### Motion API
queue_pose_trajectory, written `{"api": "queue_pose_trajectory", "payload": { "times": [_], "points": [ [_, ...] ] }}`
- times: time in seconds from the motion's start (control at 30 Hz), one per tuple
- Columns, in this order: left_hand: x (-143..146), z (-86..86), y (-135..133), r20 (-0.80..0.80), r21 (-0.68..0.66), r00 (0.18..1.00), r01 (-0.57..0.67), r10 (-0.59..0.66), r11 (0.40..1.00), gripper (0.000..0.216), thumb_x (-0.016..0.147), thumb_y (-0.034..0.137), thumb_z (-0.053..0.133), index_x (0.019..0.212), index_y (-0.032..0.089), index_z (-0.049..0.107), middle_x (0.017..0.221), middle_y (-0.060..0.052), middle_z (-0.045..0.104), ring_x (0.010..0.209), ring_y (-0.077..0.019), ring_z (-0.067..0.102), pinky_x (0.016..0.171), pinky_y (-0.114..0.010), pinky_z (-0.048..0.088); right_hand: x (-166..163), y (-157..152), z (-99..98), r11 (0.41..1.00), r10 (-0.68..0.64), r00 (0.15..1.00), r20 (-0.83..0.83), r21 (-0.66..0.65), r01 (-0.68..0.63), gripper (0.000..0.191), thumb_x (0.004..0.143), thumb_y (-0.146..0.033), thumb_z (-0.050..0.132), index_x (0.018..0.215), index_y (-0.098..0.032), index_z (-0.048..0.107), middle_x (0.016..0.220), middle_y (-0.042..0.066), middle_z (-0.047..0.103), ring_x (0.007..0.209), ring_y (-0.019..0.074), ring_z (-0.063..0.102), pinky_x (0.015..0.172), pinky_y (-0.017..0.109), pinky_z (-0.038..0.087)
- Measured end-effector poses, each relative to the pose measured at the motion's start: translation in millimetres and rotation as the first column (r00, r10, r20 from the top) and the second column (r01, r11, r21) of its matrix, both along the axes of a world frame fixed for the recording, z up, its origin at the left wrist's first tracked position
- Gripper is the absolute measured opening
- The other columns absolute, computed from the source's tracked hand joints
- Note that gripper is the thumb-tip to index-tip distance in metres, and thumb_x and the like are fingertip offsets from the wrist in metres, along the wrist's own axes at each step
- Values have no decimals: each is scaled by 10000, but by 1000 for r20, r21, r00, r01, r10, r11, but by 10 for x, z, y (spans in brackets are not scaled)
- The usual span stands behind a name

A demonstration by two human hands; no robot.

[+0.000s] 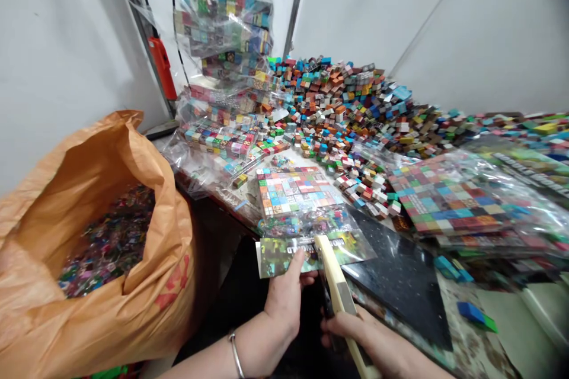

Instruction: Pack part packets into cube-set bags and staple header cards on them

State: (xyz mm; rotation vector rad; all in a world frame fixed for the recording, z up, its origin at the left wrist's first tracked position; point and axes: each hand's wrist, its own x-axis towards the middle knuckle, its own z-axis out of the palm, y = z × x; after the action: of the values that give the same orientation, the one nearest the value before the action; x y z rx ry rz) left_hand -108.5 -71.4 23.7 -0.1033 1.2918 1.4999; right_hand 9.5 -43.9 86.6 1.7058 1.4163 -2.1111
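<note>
My left hand [284, 302] pinches the green printed header card [284, 251] of a clear plastic packet [302, 201] filled with small coloured cubes, which lies on the table edge. My right hand [368, 340] grips a cream-coloured stapler [335, 284] whose head sits over the card's top edge, right beside my left thumb. A metal bangle is on my left wrist.
A big orange sack [89, 260] of small coloured pieces stands at the left. A large heap of loose cubes [351, 100] covers the back of the table. Filled packets are stacked at the back left [222, 41] and right [448, 201]. A black slab [400, 278] lies under the packet.
</note>
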Motion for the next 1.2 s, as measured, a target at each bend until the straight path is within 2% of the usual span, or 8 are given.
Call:
{"api": "queue_pose_trajectory", "payload": {
  "times": [0.17, 0.37, 0.47, 0.73, 0.87, 1.03, 1.2],
  "points": [
    [-28, -6, -11, -30, -13, 998, 55, -55, 998, 411, 680, 544, 584, 708, 145, 677, 713, -92, 679, 691, -220, 617, 716, -291, 449, -48, -2, -41, 997, 33, 999, 19, 74, -35, 397, 768, -540, 482, 773, -143, 488, 671, 28, 566, 564, 120, 545, 543, 235, 409],
    [-71, 45, -21, -70, -54, 992, 98, -102, 994, 421, 692, 554, 562, 660, 151, 679, 697, -87, 680, 698, -221, 619, 726, -280, 440, -47, 14, -71, 998, 40, 999, 27, 40, -41, 449, 761, -595, 450, 757, -145, 461, 629, 17, 537, 495, 108, 531, 470, 227, 420],
    [-80, 69, -12, -69, -37, 994, 85, -88, 996, 407, 711, 537, 553, 682, 152, 681, 682, -80, 675, 693, -212, 618, 724, -278, 444, -44, 31, -113, 999, 17, 998, 55, 33, -19, 419, 770, -584, 436, 761, -166, 419, 583, -6, 515, 437, 95, 508, 401, 201, 387],
    [-88, 26, 37, -36, -16, 999, 2, -2, 1000, 317, 695, 455, 615, 758, 147, 666, 664, -60, 663, 651, -189, 614, 656, -260, 473, -128, 81, -71, 989, 86, 970, 227, 99, -111, 238, 767, -413, 446, 731, -183, 400, 488, -30, 478, 339, 85, 450, 312, 192, 375],
    [-95, -7, 47, -70, 3, 998, -6, 6, 1000, 338, 677, 451, 637, 787, 133, 670, 718, -77, 670, 683, -195, 614, 678, -266, 475, -135, 78, -70, 992, 74, 977, 202, 83, -92, 209, 762, -370, 439, 696, -174, 403, 486, -13, 494, 345, 83, 462, 312, 188, 390],
    [-104, -29, 53, -68, 13, 998, -8, 9, 1000, 401, 677, 490, 622, 819, 118, 670, 765, -85, 673, 700, -194, 613, 693, -275, 477, -103, 66, -86, 998, 23, 991, 132, 63, -32, 229, 763, -398, 455, 793, -173, 422, 536, 4, 544, 385, 99, 504, 340, 199, 421],
    [-117, 12, 36, -60, -15, 998, 11, -12, 1000, 441, 672, 497, 630, 897, 119, 658, 865, -82, 668, 734, -185, 611, 725, -266, 471, -106, 100, -88, 992, 73, 975, 210, 88, -93, 172, 734, -318, 462, 655, -167, 438, 460, -22, 482, 325, 76, 447, 298, 179, 381]
  ]
}}
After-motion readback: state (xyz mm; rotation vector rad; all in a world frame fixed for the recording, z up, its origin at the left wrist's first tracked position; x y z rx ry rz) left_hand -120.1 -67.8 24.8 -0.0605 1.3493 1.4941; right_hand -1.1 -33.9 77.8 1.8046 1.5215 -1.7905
